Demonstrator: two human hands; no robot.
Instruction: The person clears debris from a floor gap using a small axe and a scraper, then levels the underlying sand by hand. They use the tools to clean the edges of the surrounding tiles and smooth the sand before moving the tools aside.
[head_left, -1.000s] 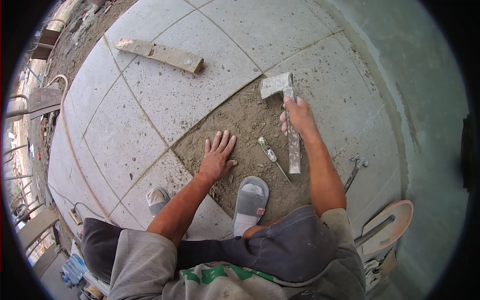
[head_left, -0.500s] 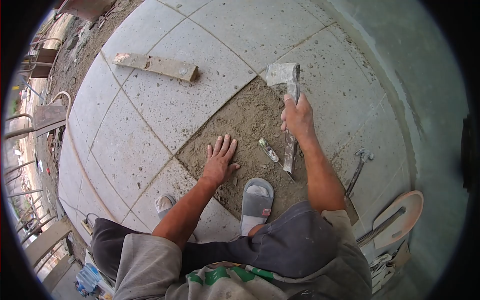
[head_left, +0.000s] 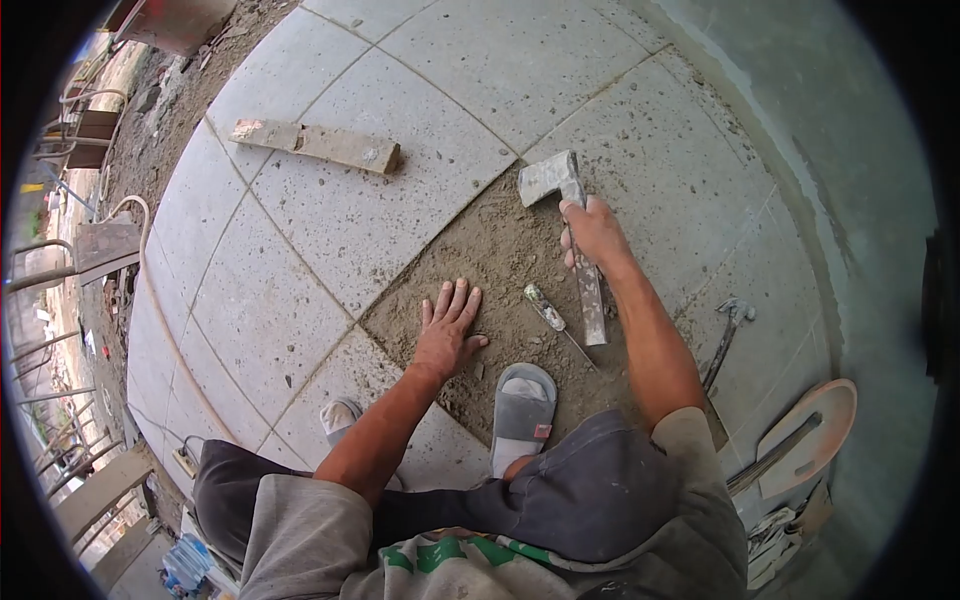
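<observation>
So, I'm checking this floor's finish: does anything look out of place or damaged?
Yes. The left hand rests on a bare, sandy patch, odd because laid tiles border it. Grit litters those tiles, and the block lying on them looks chipped partway along, though I can't tell its material.

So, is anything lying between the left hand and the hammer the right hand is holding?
Yes: a screwdriver-like tool lies on the sand between the left hand and the handle of the hammer. It seems low enough to reach over.
</observation>
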